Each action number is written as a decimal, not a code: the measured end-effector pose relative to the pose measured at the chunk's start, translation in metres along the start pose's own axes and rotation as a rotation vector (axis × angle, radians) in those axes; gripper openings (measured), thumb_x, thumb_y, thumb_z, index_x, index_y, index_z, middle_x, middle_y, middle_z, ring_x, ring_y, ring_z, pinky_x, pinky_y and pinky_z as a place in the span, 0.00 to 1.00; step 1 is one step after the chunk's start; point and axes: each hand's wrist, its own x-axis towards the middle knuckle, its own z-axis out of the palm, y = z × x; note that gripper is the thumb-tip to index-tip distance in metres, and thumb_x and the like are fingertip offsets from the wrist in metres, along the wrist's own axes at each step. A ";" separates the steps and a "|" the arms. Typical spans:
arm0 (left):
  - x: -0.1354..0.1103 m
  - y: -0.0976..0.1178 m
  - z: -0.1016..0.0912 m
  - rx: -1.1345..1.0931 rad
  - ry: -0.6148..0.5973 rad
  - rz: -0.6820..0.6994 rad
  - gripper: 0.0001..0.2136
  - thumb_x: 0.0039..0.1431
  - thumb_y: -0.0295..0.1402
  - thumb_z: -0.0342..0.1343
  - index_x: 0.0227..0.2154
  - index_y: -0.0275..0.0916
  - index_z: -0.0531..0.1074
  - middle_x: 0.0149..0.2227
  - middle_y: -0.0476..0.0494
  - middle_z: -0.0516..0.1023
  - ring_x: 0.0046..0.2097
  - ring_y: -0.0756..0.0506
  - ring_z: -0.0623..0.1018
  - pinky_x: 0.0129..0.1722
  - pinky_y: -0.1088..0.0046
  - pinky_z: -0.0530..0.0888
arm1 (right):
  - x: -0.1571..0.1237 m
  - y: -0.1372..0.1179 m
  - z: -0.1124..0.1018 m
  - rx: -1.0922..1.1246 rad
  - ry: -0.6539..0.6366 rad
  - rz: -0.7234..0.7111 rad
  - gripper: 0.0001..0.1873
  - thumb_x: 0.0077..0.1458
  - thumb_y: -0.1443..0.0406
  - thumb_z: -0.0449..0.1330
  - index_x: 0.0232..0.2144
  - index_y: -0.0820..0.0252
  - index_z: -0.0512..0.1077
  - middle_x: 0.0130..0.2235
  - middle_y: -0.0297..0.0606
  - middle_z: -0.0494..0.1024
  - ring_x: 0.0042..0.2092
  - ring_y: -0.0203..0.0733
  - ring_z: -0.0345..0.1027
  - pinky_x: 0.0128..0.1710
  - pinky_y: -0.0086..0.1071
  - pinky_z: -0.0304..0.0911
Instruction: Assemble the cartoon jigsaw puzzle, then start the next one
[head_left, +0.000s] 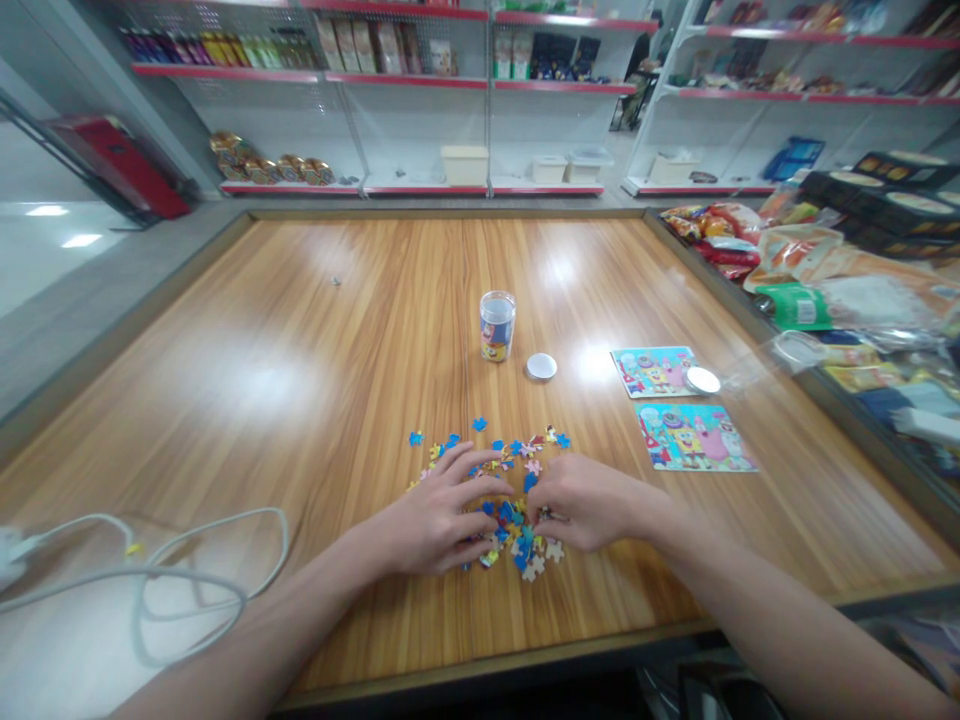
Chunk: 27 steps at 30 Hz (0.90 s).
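Colourful jigsaw puzzle pieces lie in a loose heap at the near middle of the wooden table, some face up and some showing their plain backs. My left hand rests over the left side of the heap, palm down with fingers spread, covering some pieces. At the right side, my right hand has its fingers curled down among the pieces; whatever they pinch is hidden. A blue piece lies apart, beyond my left fingertips.
Farther back stand a clear printed canister and a round lid. Two cartoon picture cards lie right, a second lid on the far one. A white cable loops at left; packaged goods crowd the right edge.
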 end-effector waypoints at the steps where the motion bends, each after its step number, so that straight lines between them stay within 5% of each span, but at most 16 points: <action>1: 0.000 0.000 0.000 0.002 0.004 0.008 0.05 0.65 0.34 0.59 0.40 0.44 0.79 0.58 0.45 0.73 0.68 0.33 0.58 0.67 0.40 0.52 | -0.001 -0.001 0.000 -0.005 -0.013 0.008 0.04 0.58 0.64 0.63 0.34 0.56 0.78 0.26 0.32 0.78 0.30 0.38 0.69 0.30 0.31 0.54; 6: -0.001 -0.002 0.002 -0.007 0.017 0.020 0.04 0.63 0.33 0.61 0.40 0.44 0.79 0.57 0.45 0.74 0.68 0.34 0.59 0.68 0.41 0.52 | 0.002 -0.005 0.004 -0.031 -0.066 -0.026 0.11 0.60 0.63 0.61 0.45 0.50 0.79 0.33 0.34 0.82 0.32 0.39 0.72 0.30 0.31 0.54; 24: 0.002 -0.001 -0.002 -0.041 0.004 0.025 0.04 0.62 0.32 0.62 0.39 0.43 0.79 0.57 0.44 0.74 0.68 0.33 0.60 0.66 0.44 0.58 | 0.004 -0.011 0.002 -0.167 -0.054 0.001 0.09 0.61 0.64 0.58 0.32 0.54 0.78 0.26 0.35 0.80 0.28 0.38 0.69 0.27 0.32 0.48; 27: 0.001 -0.002 -0.001 -0.044 -0.010 0.022 0.04 0.63 0.32 0.62 0.39 0.43 0.79 0.58 0.44 0.74 0.68 0.33 0.60 0.66 0.43 0.59 | 0.003 -0.013 0.000 -0.145 -0.041 -0.001 0.09 0.61 0.64 0.58 0.37 0.52 0.79 0.27 0.34 0.80 0.28 0.38 0.69 0.28 0.32 0.49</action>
